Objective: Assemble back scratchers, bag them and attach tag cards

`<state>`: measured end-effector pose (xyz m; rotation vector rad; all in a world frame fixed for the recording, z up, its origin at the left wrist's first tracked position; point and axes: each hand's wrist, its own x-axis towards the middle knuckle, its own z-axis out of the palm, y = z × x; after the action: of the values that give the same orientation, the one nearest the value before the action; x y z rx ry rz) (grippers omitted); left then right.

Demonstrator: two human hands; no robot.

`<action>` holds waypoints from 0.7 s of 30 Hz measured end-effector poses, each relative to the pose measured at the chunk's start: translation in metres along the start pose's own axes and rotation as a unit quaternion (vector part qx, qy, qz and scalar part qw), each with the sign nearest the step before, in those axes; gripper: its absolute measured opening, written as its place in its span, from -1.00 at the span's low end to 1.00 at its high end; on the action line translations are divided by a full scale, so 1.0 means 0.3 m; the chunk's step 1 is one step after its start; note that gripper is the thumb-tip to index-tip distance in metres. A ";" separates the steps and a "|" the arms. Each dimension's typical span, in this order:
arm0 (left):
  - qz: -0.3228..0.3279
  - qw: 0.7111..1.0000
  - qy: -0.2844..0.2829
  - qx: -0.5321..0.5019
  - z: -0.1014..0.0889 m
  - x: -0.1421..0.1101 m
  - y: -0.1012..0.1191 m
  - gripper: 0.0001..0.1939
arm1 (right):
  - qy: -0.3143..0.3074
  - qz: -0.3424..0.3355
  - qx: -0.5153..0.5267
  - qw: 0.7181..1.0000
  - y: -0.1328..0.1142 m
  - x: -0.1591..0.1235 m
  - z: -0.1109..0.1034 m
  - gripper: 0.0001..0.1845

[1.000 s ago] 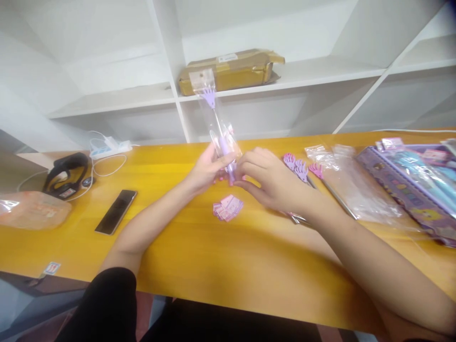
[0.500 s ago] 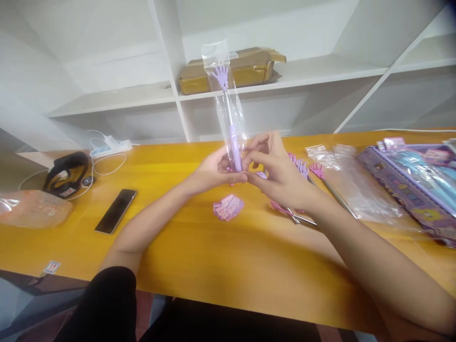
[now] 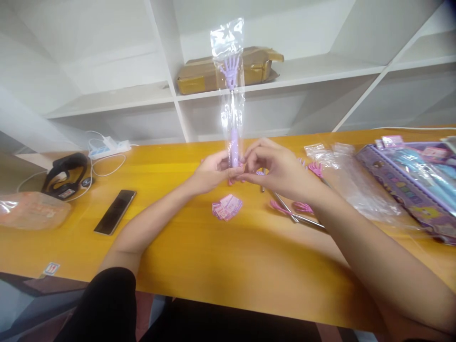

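Observation:
A purple back scratcher (image 3: 233, 142) with a hand-shaped head and a metal shaft stands upright inside a clear plastic bag (image 3: 228, 40). My left hand (image 3: 214, 172) is closed around the handle end through the plastic. Close beside it, my right hand (image 3: 272, 164) pinches at the bag's lower edge, its thumb and fingertips together; the exact grip there is partly hidden. Under the hands lies a small pile of pink cards (image 3: 228, 207). Several loose pink and purple back scratchers (image 3: 302, 219) lie on the table beneath and beyond my right forearm.
Flat clear bags (image 3: 366, 185) lie to the right, beside a purple printed box (image 3: 402, 190) holding blue packaged items. At left are a phone (image 3: 116, 211), a black headset (image 3: 66, 173), a power strip (image 3: 110, 148) and an orange translucent container (image 3: 33, 210). A cardboard parcel (image 3: 199, 78) sits on the shelf.
The bagged back scratcher has swung more upright, its head moving up and slightly right. The bag looks straighter at the top. Both hands stay close together at the handle end.

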<state>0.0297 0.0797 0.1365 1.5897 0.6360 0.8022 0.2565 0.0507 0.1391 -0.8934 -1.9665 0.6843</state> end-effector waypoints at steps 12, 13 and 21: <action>0.027 0.999 -0.025 0.018 -0.012 0.000 -0.040 -0.40 | -0.064 0.143 0.224 0.962 0.005 0.014 0.006 -0.22; 0.029 0.999 -0.031 0.019 -0.012 0.001 -0.043 -0.40 | -0.064 0.144 0.226 0.961 0.005 0.015 0.006 -0.20; 0.015 0.999 -0.041 0.016 -0.010 -0.008 -0.028 -0.30 | -0.065 0.130 0.255 0.956 -0.006 0.021 0.007 -0.23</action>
<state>0.0260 0.0811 0.1279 1.6559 0.5691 0.7481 0.2515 0.0544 0.1424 -0.7999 -1.6691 1.3601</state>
